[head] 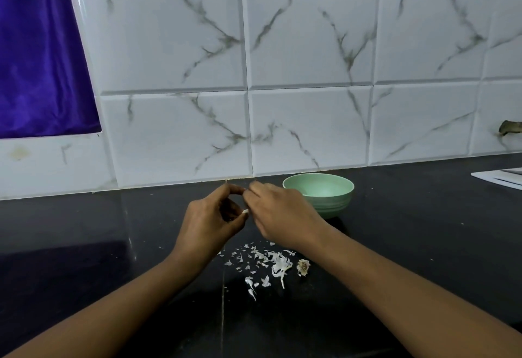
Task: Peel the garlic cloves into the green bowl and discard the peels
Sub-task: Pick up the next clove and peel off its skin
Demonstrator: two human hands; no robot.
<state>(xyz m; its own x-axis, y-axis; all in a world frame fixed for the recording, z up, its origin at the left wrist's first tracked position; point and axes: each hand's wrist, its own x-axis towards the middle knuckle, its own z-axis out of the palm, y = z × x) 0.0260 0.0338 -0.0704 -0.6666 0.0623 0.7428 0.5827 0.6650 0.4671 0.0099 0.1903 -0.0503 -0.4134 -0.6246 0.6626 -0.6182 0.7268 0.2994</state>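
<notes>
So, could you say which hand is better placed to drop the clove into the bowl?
Probably right: the right hand is beside the green bowl; the left hand, pinching the clove, is farther.

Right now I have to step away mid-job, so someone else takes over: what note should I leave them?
Hands: left hand pinches a garlic clove; right hand works at it, grip hidden.
The green bowl stands behind the right hand, contents unclear.
Undiscarded peels and a root stub lie on the counter.
Left to do: finish this clove, bowl it, discard peels.

green bowl (319, 192), black counter (423, 230), purple cloth (36, 61)
</notes>
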